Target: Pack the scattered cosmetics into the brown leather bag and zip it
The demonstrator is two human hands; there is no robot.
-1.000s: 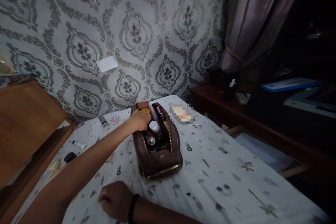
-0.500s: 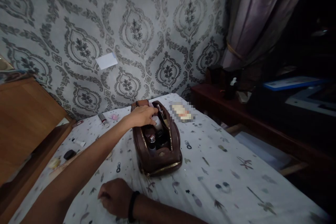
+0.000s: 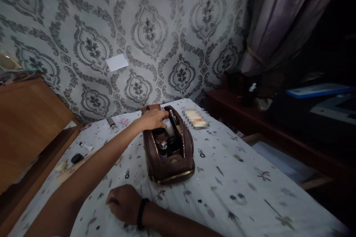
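A brown leather toiletry bag [image 3: 151,163] lies unzipped on the printed sheet, its gold zip edges spread apart. My left hand [image 3: 154,118] reaches into its far end, fingers bent round the top of a white container [image 3: 169,127]. Beside that container, slim tubes [image 3: 174,118] lean along the right inner wall. Nearer the front of the bag are a small bottle with a shiny cap [image 3: 163,148] and a black item [image 3: 172,143]. My right hand [image 3: 125,203], with a black band on the wrist, rests on the sheet in a loose fist.
To the left on the sheet lie a grey tube [image 3: 112,124], a pink item [image 3: 123,121], a small white tube [image 3: 86,146] and a black round item [image 3: 76,158]. A blurred-out cream packet [image 3: 195,118] lies right of the bag. A wooden headboard [image 3: 36,118] and dark red furniture [image 3: 230,107] flank the bed.
The whole view has shifted slightly, moving the scene a little to the right. My left hand stays at the white container in the bag, and my right hand remains resting on the sheet.
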